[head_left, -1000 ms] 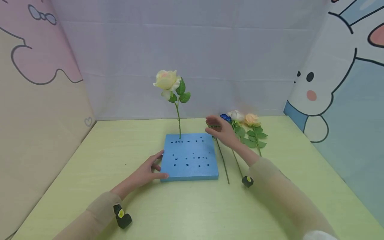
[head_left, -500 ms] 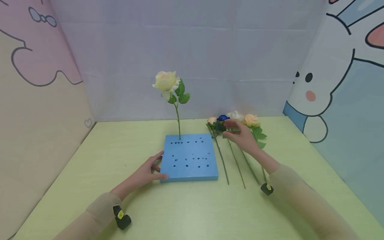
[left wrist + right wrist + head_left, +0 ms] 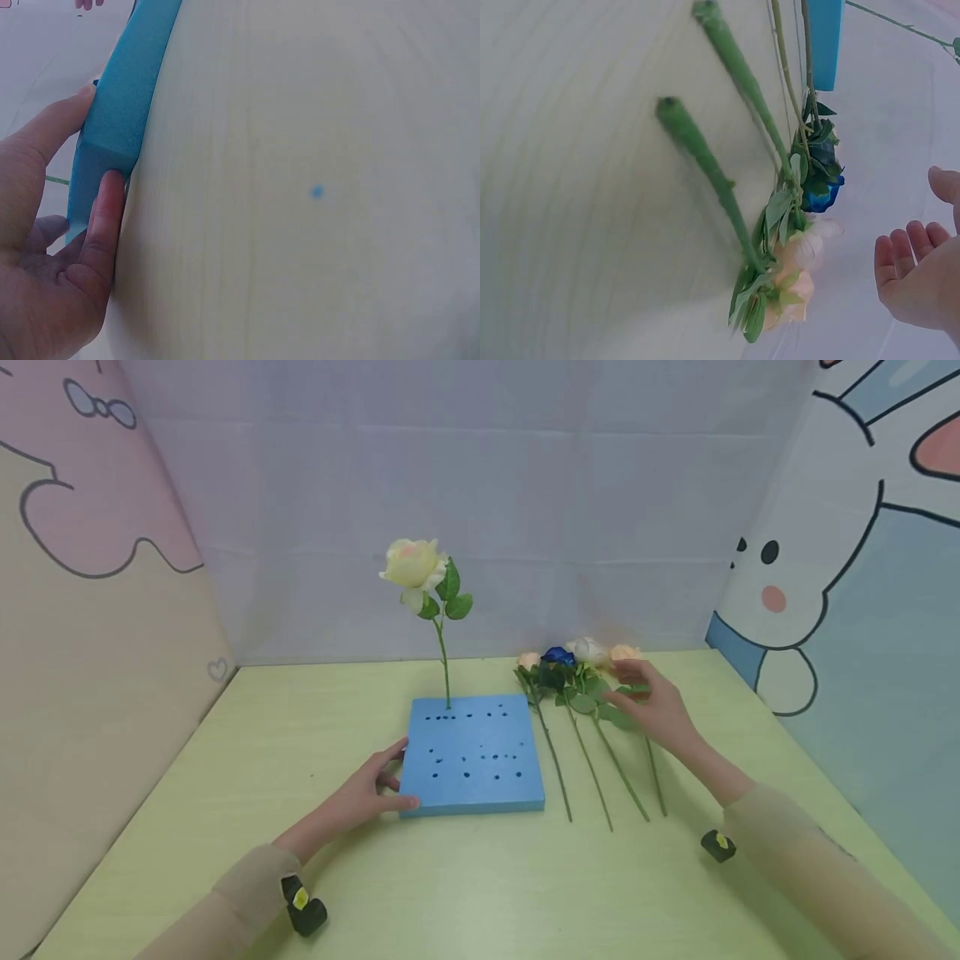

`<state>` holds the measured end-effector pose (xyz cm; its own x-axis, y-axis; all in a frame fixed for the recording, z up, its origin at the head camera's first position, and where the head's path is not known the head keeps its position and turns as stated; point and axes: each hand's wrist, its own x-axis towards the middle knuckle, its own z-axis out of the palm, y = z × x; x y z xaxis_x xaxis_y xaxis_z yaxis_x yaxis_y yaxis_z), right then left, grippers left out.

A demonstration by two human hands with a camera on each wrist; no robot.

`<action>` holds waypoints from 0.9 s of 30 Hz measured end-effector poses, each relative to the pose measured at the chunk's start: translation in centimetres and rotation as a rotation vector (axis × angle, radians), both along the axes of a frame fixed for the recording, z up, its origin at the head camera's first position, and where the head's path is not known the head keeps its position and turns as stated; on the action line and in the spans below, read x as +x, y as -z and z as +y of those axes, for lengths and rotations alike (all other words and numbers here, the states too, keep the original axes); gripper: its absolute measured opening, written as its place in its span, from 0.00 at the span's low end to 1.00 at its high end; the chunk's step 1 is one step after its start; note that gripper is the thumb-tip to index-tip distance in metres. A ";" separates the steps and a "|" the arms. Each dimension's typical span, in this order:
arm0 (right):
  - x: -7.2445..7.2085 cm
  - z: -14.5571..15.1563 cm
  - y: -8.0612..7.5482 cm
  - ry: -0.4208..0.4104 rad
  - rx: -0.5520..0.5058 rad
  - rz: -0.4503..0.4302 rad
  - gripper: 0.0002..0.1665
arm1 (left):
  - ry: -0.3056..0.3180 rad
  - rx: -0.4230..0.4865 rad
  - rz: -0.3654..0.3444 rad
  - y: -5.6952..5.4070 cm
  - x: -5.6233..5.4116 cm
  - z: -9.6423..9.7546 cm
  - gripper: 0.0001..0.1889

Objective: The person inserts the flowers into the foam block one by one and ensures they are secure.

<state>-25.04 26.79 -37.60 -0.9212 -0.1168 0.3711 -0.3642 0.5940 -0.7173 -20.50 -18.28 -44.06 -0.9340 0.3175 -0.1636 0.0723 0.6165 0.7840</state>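
Note:
My left hand (image 3: 352,795) holds the left front corner of a blue foam block (image 3: 468,792) dotted with holes. The left wrist view shows the thumb and fingers (image 3: 111,202) against the block's edges. A cream rose (image 3: 414,564) stands upright in a back hole of the block. To the right, my right hand (image 3: 663,714) hovers over the peach rose (image 3: 625,652), partly hiding its leaves. Its fingers are loosely bent and nothing is between them; the right wrist view shows the hand (image 3: 922,289) apart from the flowers.
Left of the peach rose lie a white rose (image 3: 588,651), a blue rose (image 3: 558,656) and a pale pink rose (image 3: 528,660), stems toward the front. A pale cloth backdrop (image 3: 480,493) closes off the table's (image 3: 480,885) back; printed panels flank the sides.
My right hand has moved right, from above the pale pink rose, past the blue and white ones, to the peach rose. My left hand has stayed at the foam block.

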 end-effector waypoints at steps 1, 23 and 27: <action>0.1 0.3 0.1 0.009 0.010 0.000 0.31 | 0.000 0.001 0.000 0.0 0.0 0.0 0.55; 1.6 4.6 2.0 0.066 0.133 -0.122 0.35 | -0.004 0.015 -0.007 -0.1 0.0 0.0 0.55; 1.7 5.1 2.6 0.054 0.151 -0.162 0.36 | -0.007 0.017 -0.011 -0.3 0.1 0.1 0.55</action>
<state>-23.36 31.93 -40.23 -0.9738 -0.1085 0.1996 -0.2160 0.7150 -0.6649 -20.37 -18.19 -43.81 -0.9345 0.3135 -0.1686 0.0589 0.6035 0.7952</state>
